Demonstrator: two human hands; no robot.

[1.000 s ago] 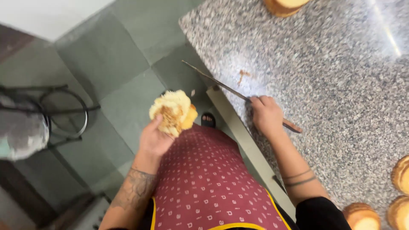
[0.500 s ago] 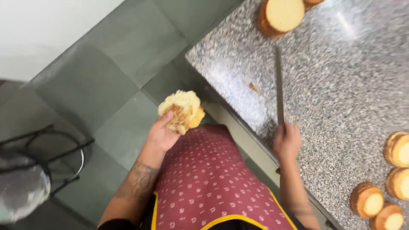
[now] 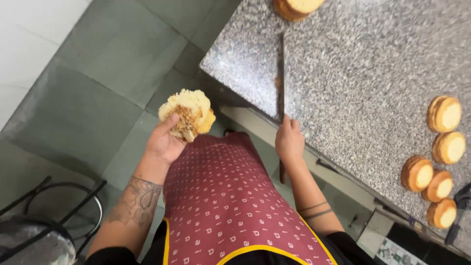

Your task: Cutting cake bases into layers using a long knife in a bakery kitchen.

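- Currently left hand (image 3: 167,142) has its grip clenched on a crumbly cake chunk (image 3: 188,114), held up over the floor (image 3: 98,88), off the counter (image 3: 363,78).
- Right hand (image 3: 289,142) grip wrapped round a long knife (image 3: 281,83); blade lies flat on the counter, pointing away from the hand.
- Apron (image 3: 225,196) sits between the two hands.
- Round cakes (image 3: 436,162) well right of the knife hand; one more (image 3: 297,7) beyond the blade tip.
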